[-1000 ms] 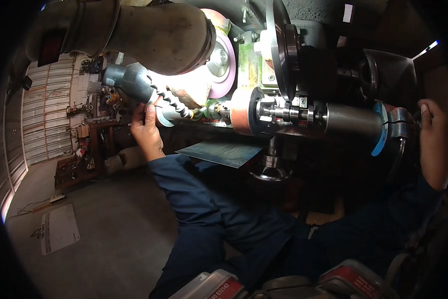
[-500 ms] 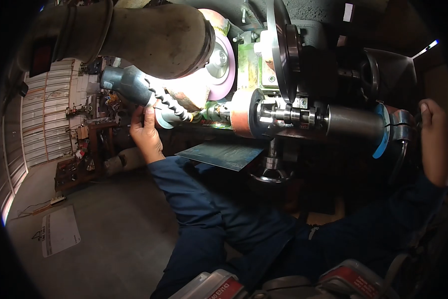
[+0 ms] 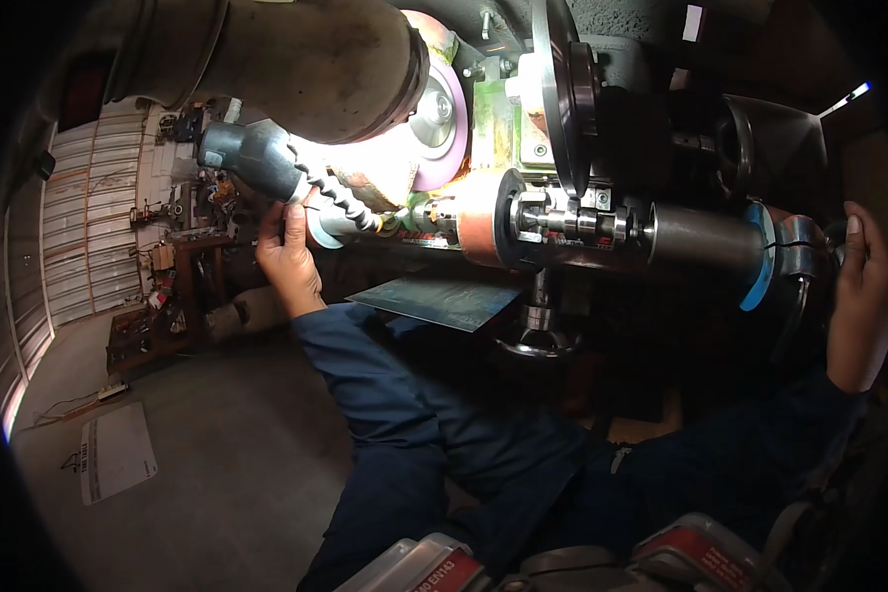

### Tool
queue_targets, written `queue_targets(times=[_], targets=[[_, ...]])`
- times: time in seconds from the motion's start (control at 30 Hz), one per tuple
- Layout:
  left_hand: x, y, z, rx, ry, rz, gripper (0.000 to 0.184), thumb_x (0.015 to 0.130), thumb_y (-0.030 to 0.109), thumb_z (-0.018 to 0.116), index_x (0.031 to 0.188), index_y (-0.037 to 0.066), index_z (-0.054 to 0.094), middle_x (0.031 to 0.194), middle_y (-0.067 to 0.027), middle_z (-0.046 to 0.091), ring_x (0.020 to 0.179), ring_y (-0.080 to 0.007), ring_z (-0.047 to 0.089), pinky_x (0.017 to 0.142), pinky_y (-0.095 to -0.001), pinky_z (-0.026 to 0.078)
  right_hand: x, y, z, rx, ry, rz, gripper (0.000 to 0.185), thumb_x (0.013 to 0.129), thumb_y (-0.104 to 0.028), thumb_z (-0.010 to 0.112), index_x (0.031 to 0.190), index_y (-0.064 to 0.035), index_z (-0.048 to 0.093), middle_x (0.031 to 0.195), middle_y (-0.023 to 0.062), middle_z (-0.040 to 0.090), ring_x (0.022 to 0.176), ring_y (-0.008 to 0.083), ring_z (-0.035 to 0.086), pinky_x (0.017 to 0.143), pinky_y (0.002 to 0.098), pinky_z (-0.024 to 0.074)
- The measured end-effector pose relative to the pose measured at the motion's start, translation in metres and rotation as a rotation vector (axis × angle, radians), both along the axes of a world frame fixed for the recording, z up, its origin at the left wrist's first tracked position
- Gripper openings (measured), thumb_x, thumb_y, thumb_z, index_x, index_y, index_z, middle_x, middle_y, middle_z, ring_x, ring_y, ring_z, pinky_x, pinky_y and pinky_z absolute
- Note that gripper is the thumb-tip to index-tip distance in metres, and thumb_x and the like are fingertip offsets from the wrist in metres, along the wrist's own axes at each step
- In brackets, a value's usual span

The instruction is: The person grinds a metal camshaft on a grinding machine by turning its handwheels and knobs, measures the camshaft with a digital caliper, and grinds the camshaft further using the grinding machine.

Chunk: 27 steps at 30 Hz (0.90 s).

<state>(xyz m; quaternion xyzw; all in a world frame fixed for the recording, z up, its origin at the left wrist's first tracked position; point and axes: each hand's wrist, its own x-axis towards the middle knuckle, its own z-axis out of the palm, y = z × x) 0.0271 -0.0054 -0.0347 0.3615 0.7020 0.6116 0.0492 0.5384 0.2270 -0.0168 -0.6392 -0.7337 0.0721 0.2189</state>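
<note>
My left hand [image 3: 291, 259] has its thumb and fingers closed at the left end of the machine, by a round pale blue-edged part [image 3: 327, 227] under a dark lamp head [image 3: 256, 158]; what the fingertips hold is hidden. At the far right my right hand [image 3: 861, 271] is wrapped round a dark round part beside a metal clamp [image 3: 797, 247]. Between the hands lie a red-brown drum [image 3: 478, 219], a shiny lobed shaft [image 3: 572, 221] and a grey cylinder [image 3: 700, 237]. Small orange sparks show near the pink grinding wheel [image 3: 442, 128].
A large duct [image 3: 306, 69] crosses the upper left. A big metal disc [image 3: 557, 99] stands behind the shaft. Below the machine are a flat metal plate [image 3: 439, 299] and a chrome handwheel [image 3: 539, 345]. A cluttered bench [image 3: 202, 242] stands at the left.
My right hand has shifted slightly, its fingers turned more upward. Orange sparks now show by the pink wheel. My left hand has hardly moved.
</note>
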Motion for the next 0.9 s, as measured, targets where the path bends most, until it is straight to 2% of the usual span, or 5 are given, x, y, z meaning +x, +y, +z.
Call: queue_targets(times=[0.23,0.33,0.43,0.53,0.9], targets=[[-0.004,-0.002,-0.002,0.016,-0.027,-0.001,0.021,0.09,0.002,0.06,0.11,-0.002,0.062,0.107,-0.0088,0.063,0.094,-0.0161,0.06,0.088,-0.0313,0.048,0.001,-0.005,-0.001,-0.053,0.0,-0.07,0.037,0.1,-0.035,0.043,0.122,-0.0117,0.06,0.116,0.0102,0.064,0.111,0.0224,0.06,0.093,0.0304,0.0447],[-0.011,-0.005,-0.006,0.007,0.001,0.001,0.028,0.088,0.01,0.068,0.111,-0.003,0.06,0.108,-0.0135,0.063,0.1,-0.0191,0.059,0.094,-0.0339,0.045,-0.001,-0.008,-0.003,-0.007,0.028,-0.065,0.036,0.1,-0.035,0.044,0.122,-0.0116,0.06,0.116,0.0102,0.064,0.11,0.0217,0.06,0.093,0.0301,0.0451],[-0.015,-0.008,-0.008,-0.018,0.019,0.045,0.028,0.087,0.011,0.069,0.111,-0.003,0.061,0.107,-0.0111,0.063,0.1,-0.018,0.058,0.093,-0.0335,0.045,-0.006,-0.012,-0.001,0.102,0.063,-0.051,0.031,0.098,-0.032,0.048,0.115,-0.0119,0.065,0.106,0.0128,0.067,0.1,0.0247,0.065,0.083,0.0323,0.0487],[-0.011,-0.005,-0.006,-0.006,0.008,0.031,0.028,0.087,0.011,0.069,0.11,-0.003,0.06,0.107,-0.0112,0.063,0.099,-0.0176,0.058,0.093,-0.0331,0.045,-0.006,-0.013,-0.003,0.141,0.082,-0.07,0.031,0.098,-0.033,0.048,0.114,-0.013,0.066,0.106,0.0123,0.068,0.098,0.0234,0.065,0.081,0.0317,0.0499],[-0.012,-0.006,-0.007,-0.005,0.018,0.056,0.028,0.087,0.011,0.069,0.109,-0.003,0.06,0.105,-0.0115,0.064,0.098,-0.0175,0.059,0.093,-0.0322,0.045,-0.008,-0.024,-0.013,0.241,0.278,-0.044,0.029,0.099,-0.022,0.048,0.114,-0.0039,0.065,0.105,0.0079,0.068,0.096,0.0159,0.065,0.084,0.0272,0.0505]])
